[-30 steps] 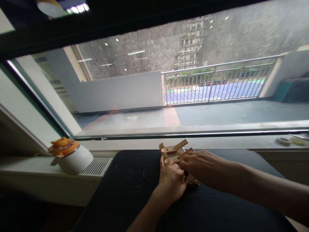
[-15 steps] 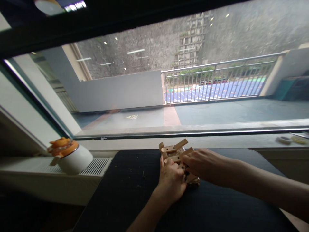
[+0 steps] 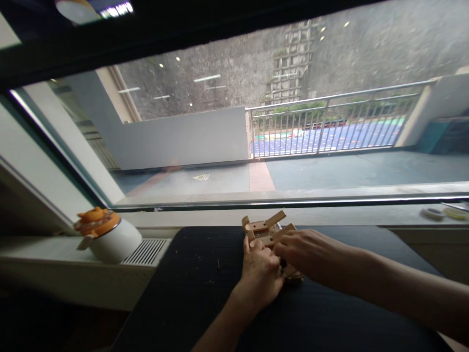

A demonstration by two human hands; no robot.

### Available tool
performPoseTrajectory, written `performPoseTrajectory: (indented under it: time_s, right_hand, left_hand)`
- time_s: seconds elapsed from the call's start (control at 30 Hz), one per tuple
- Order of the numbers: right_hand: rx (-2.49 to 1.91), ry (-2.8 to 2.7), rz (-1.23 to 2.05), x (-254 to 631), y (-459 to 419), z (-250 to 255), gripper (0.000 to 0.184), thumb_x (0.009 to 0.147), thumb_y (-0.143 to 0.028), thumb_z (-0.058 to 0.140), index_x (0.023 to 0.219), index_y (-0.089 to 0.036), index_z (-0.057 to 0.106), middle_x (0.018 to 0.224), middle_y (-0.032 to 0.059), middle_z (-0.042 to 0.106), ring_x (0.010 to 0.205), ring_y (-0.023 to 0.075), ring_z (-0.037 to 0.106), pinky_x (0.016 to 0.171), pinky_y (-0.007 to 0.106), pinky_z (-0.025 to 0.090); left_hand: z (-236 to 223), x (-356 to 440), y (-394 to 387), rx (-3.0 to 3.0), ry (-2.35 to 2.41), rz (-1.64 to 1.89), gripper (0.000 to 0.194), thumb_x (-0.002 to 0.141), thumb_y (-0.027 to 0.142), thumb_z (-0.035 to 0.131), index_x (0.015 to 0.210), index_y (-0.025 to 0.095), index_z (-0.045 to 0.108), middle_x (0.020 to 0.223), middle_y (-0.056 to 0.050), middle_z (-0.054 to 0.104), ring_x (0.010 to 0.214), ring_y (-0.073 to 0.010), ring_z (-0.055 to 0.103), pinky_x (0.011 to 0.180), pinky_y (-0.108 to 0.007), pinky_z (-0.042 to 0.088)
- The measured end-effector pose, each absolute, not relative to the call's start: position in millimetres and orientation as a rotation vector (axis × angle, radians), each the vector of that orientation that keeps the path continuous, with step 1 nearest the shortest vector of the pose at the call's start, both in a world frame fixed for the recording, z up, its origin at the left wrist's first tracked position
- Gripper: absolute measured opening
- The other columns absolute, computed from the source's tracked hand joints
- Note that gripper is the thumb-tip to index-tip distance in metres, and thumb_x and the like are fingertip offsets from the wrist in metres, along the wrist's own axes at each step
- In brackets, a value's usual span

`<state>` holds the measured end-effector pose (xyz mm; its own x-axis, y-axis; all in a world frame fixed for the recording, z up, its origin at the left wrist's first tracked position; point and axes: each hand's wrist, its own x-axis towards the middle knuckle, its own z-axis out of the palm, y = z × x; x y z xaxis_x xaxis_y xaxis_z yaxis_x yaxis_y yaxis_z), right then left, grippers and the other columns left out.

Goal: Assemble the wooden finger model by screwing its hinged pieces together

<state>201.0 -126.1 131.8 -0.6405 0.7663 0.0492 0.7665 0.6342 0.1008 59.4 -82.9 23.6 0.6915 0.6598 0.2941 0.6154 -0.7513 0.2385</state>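
Observation:
A light wooden assembly (image 3: 257, 226) of flat strips with dark dots lies near the far edge of the black table. My left hand (image 3: 259, 274) is closed around its near left side and holds it against the tabletop. From the right, my right hand (image 3: 306, 250) bends over the same piece with its fingers pinched together. What the right fingertips grip is hidden; a small dark part shows just below them, between the two hands. A thin screw or nail (image 3: 219, 264) stands on the table to the left, with small crumbs around it.
The black table (image 3: 176, 303) stands against a white windowsill (image 3: 205, 218). On the vented ledge at left sits a white pot (image 3: 117, 243) with an orange animal-shaped lid (image 3: 95, 222). Tape rolls (image 3: 432, 214) lie on the sill at far right. A large window spans the view ahead.
My right hand shifts and turns slightly over the wooden assembly, its fingers staying pinched. My left hand and the assembly stay in place.

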Motion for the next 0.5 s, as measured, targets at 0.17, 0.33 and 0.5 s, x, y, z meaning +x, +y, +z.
performPoseTrajectory:
  time_s: [0.17,0.33,0.5]
  right_hand:
    - [-1.357,-2.813,0.052,206.0,-123.1,136.0,0.025,0.075,0.003,0.058,0.092,-0.014,0.065,0.094,0.0065,0.071,0.089,0.0198,0.066,0.074,0.027,0.047]
    - [-1.463,-2.848,-0.126,214.6,-118.5,129.4,0.015,0.079,-0.003,0.057,0.084,-0.014,0.065,0.079,0.0042,0.07,0.07,0.0169,0.066,0.057,0.025,0.041]
    - [-1.512,-2.83,-0.263,214.2,-115.4,121.4,0.011,0.081,-0.008,0.058,0.082,-0.016,0.065,0.073,0.0038,0.069,0.066,0.0185,0.066,0.053,0.025,0.039]
  left_hand:
    - [24.5,59.2,-83.3,2.786,1.071,0.542,0.024,0.076,0.033,0.059,0.096,0.024,0.068,0.088,-0.004,0.069,0.103,-0.0285,0.051,0.109,-0.056,0.014]
    - [25.5,58.4,-83.0,2.806,1.063,0.505,0.018,0.075,0.034,0.06,0.086,0.022,0.069,0.081,-0.005,0.067,0.102,-0.0287,0.051,0.109,-0.055,0.014]
    - [24.4,58.6,-81.7,2.812,1.05,0.532,0.019,0.074,0.033,0.06,0.085,0.022,0.069,0.079,-0.004,0.067,0.099,-0.028,0.052,0.109,-0.056,0.014]
